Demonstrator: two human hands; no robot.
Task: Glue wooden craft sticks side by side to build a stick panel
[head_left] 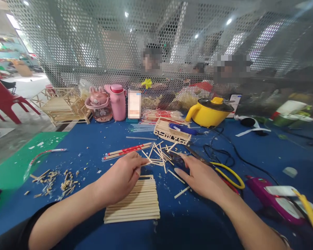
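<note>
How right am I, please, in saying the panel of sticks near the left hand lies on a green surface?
The colour is wrong: the head view shows the panel of sticks near the left hand lying on a blue surface.

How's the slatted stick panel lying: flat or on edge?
Flat: the slatted stick panel lies on the blue table, its broad face up, partly hidden by the left hand.
</note>
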